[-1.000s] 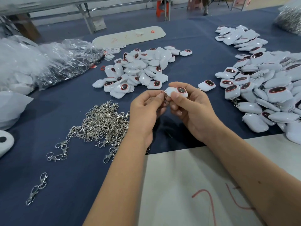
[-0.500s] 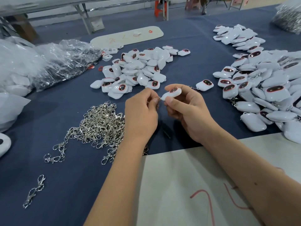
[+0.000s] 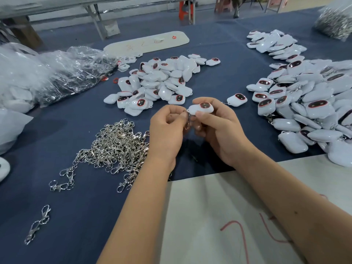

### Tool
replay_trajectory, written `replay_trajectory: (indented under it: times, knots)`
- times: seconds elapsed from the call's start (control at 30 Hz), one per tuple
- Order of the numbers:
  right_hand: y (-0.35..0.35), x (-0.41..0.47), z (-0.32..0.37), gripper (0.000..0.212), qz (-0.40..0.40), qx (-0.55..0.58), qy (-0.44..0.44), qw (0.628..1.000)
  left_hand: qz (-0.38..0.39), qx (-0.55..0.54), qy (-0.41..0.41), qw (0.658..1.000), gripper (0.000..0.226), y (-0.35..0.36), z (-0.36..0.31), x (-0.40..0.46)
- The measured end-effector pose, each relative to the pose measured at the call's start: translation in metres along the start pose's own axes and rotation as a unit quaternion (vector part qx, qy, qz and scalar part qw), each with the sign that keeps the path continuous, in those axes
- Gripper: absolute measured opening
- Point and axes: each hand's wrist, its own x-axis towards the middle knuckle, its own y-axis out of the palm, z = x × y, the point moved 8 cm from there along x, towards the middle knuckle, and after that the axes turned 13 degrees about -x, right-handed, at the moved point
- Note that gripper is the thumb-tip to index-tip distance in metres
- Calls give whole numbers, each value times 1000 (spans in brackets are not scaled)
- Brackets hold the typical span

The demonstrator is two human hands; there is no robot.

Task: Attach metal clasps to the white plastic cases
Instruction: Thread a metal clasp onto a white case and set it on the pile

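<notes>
My right hand (image 3: 217, 130) pinches a white plastic case (image 3: 201, 108) with a dark, red-rimmed window, held above the blue table. My left hand (image 3: 166, 130) pinches a metal clasp (image 3: 187, 122) at the case's left corner; the clasp hangs down between the two hands. A heap of loose silver clasps (image 3: 116, 147) lies just left of my left hand. One pile of white cases (image 3: 158, 82) lies behind the hands, and a bigger pile of cases (image 3: 308, 103) spreads on the right, some with clasps showing.
A white board (image 3: 238, 216) with red marks lies under my forearms. A single case (image 3: 237, 100) sits beside my right hand. Clear plastic bags (image 3: 57, 73) fill the far left, a long white board (image 3: 146, 42) lies at the back, and two stray clasps (image 3: 38, 223) lie front left.
The case in my right hand tilted and then levelled again. My left hand's fingers shifted on the clasp at the case's corner, and the clasp now hangs visible between the hands.
</notes>
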Motion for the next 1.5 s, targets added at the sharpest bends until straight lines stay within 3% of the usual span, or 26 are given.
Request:
replay_trajectory:
  times: [0.07,0.13,0.3,0.37,0.47,0.6,0.73,0.8,0.9,1.0,1.13,1.5]
  knots:
    - [0,0,2,26,9,29,-1,1000,30,-92,-76,992,12,7,10,-1]
    - [1,1,3,26,18,33,-2,999,45,-123,-101,986,12,7,14,-1]
    - [2,0,-1,24,21,-6,9,1000,13,-131,-57,990,18,1,9,1]
    - [2,0,-1,25,18,-11,9,1000,7,-85,-3,996,20,-1,2,2]
    - [1,-1,-1,27,10,-9,14,1000,2,67,106,992,19,-3,-13,3]
    - [0,-1,0,28,-1,-17,13,1000,22,242,215,946,17,0,-27,-3]
    - [-3,-1,-1,26,-17,-44,12,999,44,364,256,894,13,10,-30,-4]
    - [-3,-1,-2,26,-20,-46,11,999,42,383,258,886,12,10,-31,-4]
    - [-1,-1,-1,29,-10,-20,15,1000,15,246,205,947,16,0,-26,-2]
    - [-1,1,0,32,0,20,25,999,8,33,59,998,13,-4,-2,4]
    - [-1,2,-1,35,10,48,33,998,41,-102,-52,993,12,3,13,3]
    - [1,0,-1,36,4,9,13,1000,23,-213,-104,971,11,1,16,1]
